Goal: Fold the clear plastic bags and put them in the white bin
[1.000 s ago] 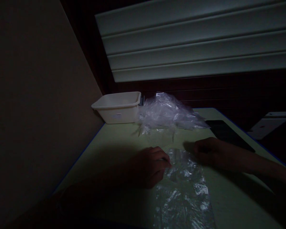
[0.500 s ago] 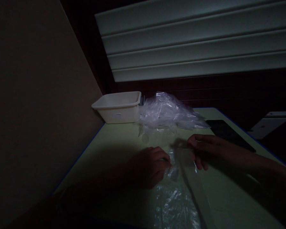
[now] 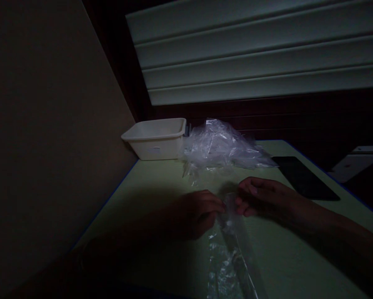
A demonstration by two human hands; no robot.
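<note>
A clear plastic bag lies lengthwise on the pale green table, its far end between my hands and its near end running out of view at the bottom. My left hand is closed on the bag's left edge, fingers pinched together. From the right, my right hand grips the far right edge with curled fingers. The bag's right side looks folded over toward the middle. Dim light hides the exact fingertip contact.
A white plastic bin stands at the back left by the wall. Beside it is a heap of crumpled clear bags. A black tablet lies at the right edge of the table. A pale device with a logo sits beyond that edge.
My right hand has moved left, closer to my left hand, bringing the bag's right side inward. The bag now looks narrower. My left hand has barely moved.
</note>
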